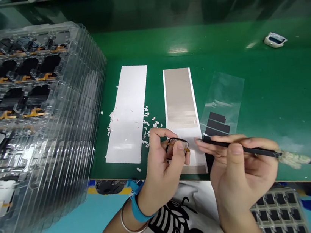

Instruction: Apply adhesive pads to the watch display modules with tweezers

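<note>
My left hand (163, 161) pinches a small dark rounded-square screen part (176, 147) by its edges, just above the near table edge. My right hand (239, 166) is closed round black tweezers (263, 152), whose tip points left toward the screen part. The tweezers' rear end is wrapped in pale tape. Under both hands lies a grey-and-white backing strip (180, 98). A clear film sheet (223, 92) with black rectangular stickers (216, 125) lies just behind my right hand.
A tall stack of clear plastic trays (38, 120) holding several black parts fills the left. A white strip (128, 112) with small peeled scraps around it lies on the green mat (284, 95). A small white object (275, 39) sits far right. Another tray (279, 207) lies below.
</note>
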A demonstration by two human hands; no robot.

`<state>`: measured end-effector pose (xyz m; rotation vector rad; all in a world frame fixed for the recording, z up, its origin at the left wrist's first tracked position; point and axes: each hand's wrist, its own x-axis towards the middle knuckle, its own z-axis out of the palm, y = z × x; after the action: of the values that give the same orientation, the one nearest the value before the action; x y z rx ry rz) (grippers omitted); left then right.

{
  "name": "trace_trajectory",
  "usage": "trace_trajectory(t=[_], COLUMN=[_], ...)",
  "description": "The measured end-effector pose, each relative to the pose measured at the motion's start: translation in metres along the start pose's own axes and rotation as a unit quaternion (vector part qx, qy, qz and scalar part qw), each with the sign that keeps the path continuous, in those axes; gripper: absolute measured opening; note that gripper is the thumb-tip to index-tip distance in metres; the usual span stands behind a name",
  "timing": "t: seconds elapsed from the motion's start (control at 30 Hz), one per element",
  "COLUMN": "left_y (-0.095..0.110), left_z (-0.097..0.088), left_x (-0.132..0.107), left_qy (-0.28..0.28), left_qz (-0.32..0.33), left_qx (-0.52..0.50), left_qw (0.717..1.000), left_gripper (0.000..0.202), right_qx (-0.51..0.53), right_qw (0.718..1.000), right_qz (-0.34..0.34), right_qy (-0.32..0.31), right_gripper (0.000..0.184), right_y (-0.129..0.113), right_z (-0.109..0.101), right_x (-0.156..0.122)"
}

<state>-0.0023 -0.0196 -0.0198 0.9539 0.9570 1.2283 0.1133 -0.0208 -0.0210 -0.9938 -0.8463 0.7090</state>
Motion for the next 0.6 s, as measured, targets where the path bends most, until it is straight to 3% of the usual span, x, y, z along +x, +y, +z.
trace_trajectory(t=[0.13, 0.4, 0.5, 0.6], left_y=[0.003, 0.004, 0.006, 0.013], left_z=[-0.001, 0.000, 0.001, 0.000], left_x=[0.002, 0.001, 0.001, -0.002], left_qy=[0.015, -0.009, -0.024, -0.047], left_qz=[-0.023, -0.037, -0.053, -0.079], left_qx=[0.023, -0.002, -0.004, -0.010], left_qw=[0.999, 0.999, 0.998, 0.996], left_gripper=[0.016, 0.009, 0.008, 0.007], right_qx=[-0.041, -0.131, -0.151, -0.209], right_qw=[0.999, 0.991, 0.981, 0.925], right_qz=[-0.020, -0.008, -0.053, -0.172], right_qy=[0.026, -0.022, -0.108, -0.266], right_gripper=[0.015, 0.020, 0.018, 0.024], right_y=[-0.005, -0.011, -0.014, -0.015], right_z=[-0.011, -0.047, -0.050, -0.050], right_x=[0.015, 0.042, 0.037, 0.034])
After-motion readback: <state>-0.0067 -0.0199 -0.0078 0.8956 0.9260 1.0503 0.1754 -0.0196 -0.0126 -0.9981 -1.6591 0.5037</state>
